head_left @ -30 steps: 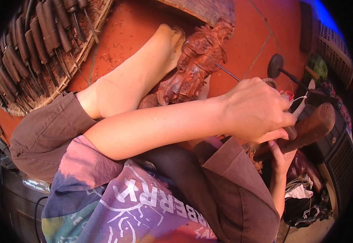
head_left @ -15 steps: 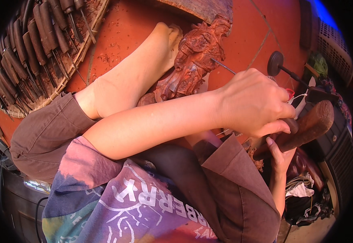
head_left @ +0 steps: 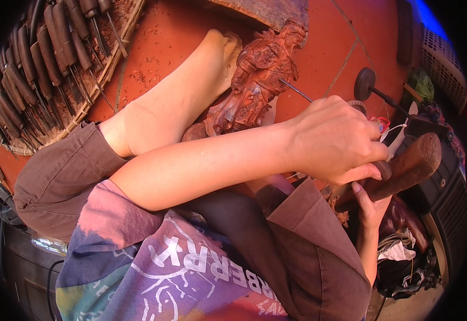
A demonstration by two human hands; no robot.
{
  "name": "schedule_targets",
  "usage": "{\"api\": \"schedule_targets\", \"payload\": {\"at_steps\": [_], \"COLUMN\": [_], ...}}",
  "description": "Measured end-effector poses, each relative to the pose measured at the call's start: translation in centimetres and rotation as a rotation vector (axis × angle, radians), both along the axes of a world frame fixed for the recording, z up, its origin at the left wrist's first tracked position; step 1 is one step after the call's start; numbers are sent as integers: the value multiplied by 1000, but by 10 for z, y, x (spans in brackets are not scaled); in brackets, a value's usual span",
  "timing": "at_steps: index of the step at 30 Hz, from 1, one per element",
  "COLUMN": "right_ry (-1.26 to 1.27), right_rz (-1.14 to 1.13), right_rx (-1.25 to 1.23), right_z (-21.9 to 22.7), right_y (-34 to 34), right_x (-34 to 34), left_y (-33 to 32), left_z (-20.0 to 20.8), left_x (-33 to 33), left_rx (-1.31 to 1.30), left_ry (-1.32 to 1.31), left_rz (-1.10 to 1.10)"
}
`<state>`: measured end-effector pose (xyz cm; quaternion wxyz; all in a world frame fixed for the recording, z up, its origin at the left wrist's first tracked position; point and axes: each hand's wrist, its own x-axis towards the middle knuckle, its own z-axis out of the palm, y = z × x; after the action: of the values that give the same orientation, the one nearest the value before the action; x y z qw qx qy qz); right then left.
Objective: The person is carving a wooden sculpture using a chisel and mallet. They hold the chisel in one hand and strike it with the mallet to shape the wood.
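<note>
A reddish-brown carved wooden figure (head_left: 260,72) lies tilted by my bare foot (head_left: 212,64). My left arm reaches across my lap, and my left hand (head_left: 338,142) is closed around a chisel (head_left: 296,90). The thin metal blade meets the middle of the figure; the fist covers most of the handle. Just below and to the right, my right hand (head_left: 371,206) grips a dark wooden mallet (head_left: 413,163), its thumb along the wood and its other fingers hidden. The mallet's rounded end points to the upper right, close to the butt of the chisel handle.
A woven tray (head_left: 97,80) at the far left holds many wood-handled carving tools (head_left: 46,59). A wooden board (head_left: 265,12) lies beyond the figure on the red tiled floor (head_left: 335,32). A dark round-ended stand (head_left: 364,83), a plastic basket (head_left: 442,64) and bundled wires (head_left: 402,241) crowd the right.
My left hand has shifted slightly down and its fingers have turned a little on the chisel. The figure, my foot and the mallet look unmoved.
</note>
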<state>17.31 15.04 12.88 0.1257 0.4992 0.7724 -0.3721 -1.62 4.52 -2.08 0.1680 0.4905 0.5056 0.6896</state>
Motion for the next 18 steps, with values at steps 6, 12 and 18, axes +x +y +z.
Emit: {"api": "schedule_targets", "payload": {"at_steps": [6,12,18], "right_ry": [5,-50,19], "right_rz": [24,-59,11], "right_rx": [-6,-10,1], "right_z": [-1,2,-2], "right_y": [1,-2,-4], "right_x": [2,4,-3], "left_y": [-2,-3,-4], "left_z": [-1,-2,-2], "left_x": [0,-4,2], "left_rx": [-27,-51,-34], "left_ry": [42,103,43], "left_rz": [-65,-132,-119]}}
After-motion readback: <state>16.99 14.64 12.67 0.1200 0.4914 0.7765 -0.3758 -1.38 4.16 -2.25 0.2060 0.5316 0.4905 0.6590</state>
